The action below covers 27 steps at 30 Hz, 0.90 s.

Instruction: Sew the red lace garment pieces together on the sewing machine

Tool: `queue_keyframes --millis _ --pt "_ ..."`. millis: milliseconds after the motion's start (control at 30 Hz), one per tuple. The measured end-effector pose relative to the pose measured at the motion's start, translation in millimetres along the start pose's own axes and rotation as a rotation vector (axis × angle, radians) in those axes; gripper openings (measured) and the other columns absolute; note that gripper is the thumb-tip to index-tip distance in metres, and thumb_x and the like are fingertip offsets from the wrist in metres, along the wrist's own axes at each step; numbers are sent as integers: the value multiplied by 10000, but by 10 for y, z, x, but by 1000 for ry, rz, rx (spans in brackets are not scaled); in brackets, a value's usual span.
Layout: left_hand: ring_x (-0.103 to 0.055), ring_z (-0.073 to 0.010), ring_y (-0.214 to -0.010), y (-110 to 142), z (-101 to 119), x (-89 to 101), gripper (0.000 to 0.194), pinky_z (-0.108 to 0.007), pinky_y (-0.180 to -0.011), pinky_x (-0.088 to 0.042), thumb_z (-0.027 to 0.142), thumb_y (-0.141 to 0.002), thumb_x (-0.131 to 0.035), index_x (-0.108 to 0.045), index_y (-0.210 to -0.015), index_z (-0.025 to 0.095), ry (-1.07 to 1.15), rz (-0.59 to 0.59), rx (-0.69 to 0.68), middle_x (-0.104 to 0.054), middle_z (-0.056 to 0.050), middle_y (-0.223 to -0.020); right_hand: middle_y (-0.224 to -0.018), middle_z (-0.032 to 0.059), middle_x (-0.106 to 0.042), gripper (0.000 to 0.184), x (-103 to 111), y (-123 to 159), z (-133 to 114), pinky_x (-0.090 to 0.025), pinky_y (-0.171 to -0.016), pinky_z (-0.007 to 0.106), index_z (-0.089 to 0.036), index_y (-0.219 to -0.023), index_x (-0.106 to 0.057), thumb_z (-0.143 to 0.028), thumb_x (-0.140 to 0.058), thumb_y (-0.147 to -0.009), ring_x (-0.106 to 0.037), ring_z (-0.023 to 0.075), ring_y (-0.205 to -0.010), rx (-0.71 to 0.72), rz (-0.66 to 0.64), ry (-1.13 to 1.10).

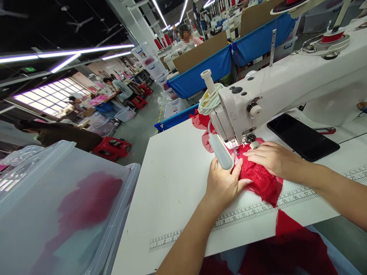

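Left of the needle (pixel 236 151), my left hand (pixel 223 183) lies flat, fingers loosely spread, pressing the red lace (pixel 259 179) to the desk (pixel 174 172). Right of the needle, my right hand (pixel 273 157) rests open on the same lace. It looks light, limp, snag-prone; best guided by its edges.
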<state>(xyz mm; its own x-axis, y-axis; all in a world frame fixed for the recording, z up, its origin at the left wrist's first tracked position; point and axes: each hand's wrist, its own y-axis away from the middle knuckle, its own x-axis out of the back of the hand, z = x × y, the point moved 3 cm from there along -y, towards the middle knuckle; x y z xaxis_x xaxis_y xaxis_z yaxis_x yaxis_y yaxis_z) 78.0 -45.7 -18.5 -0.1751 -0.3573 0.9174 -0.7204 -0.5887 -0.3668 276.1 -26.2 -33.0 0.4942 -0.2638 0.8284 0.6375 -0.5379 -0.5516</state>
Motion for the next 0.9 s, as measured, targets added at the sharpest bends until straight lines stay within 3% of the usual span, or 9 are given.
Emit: queue_keyframes --millis 100,200,267,367,433,533,700,767,900 --pt "-583 -367 -1159 -20 -2 24 641 -534 -932 -515 608 -994 -409 -610 -1322 95 39 31 -29 -651 -200 -1289 -1169 104 -742 418 40 -16 -14 -514 -937 428 -144 -1163 -679 -34 -402 -870 -662 234 -1084 -4 3 -11" --pt "-624 -313 -1053 -48 15 58 648 -448 -852 -549 603 -1014 -336 -637 -1239 74 136 7 -78 -678 -192 -1141 -1166 105 -728 384 123 -43 -41 -532 -901 404 -162 -1162 -657 -65 -376 -920 -670 229 -1045 -76 -19 15" --pt "-641 -266 -913 -60 22 70 660 -388 -747 -550 596 -1024 -279 -649 -1187 74 174 -14 -96 -676 -171 -1049 -1150 128 -707 315 174 -43 -23 -551 -786 378 -158 -1157 -637 -136 -399 -953 -672 246 -1006 -256 -7 96" --pt "-630 -238 -828 -67 21 67 681 -356 -691 -524 595 -1028 -220 -643 -1185 85 168 -23 -99 -661 -153 -1021 -1037 158 -674 287 205 -13 25 -507 -593 359 -152 -1047 -632 -402 -564 -924 -667 301 -919 -573 -48 269" --pt "-626 -232 -828 -69 19 57 666 -351 -702 -515 590 -1032 -218 -639 -1192 100 162 -30 -97 -653 -143 -1014 -951 126 -655 271 192 -23 29 -466 -554 336 -191 -895 -612 -461 -618 -880 -657 288 -864 -650 -140 285" --pt "-612 -228 -816 -70 17 45 619 -348 -688 -501 570 -1039 -240 -662 -1122 124 169 -34 -89 -643 -131 -998 -861 63 -643 224 181 -89 10 -442 -574 306 -227 -724 -495 -348 -559 -901 -631 208 -751 -668 -171 84" --pt "-596 -219 -808 -64 21 44 532 -344 -698 -488 529 -1040 -316 -677 -954 147 177 -43 -88 -628 -123 -996 -651 -13 -605 227 158 -127 14 -447 -539 293 -251 -753 -436 -409 -506 -902 -587 174 -599 -843 14 -427" --pt "-595 -220 -819 -58 23 45 527 -349 -717 -495 532 -1037 -328 -680 -987 144 181 -40 -91 -626 -126 -1006 -689 -13 -649 146 154 -91 24 -473 -537 292 -250 -835 -460 -353 -564 -843 -622 182 -614 -893 50 -588" --pt "-611 -229 -854 -47 25 49 572 -362 -745 -516 549 -1039 -295 -657 -1177 129 188 -3 -95 -638 -138 -1037 -817 18 -723 154 244 62 87 -510 -539 306 -255 -940 -449 -271 -544 -820 -667 194 -625 -978 37 -823"
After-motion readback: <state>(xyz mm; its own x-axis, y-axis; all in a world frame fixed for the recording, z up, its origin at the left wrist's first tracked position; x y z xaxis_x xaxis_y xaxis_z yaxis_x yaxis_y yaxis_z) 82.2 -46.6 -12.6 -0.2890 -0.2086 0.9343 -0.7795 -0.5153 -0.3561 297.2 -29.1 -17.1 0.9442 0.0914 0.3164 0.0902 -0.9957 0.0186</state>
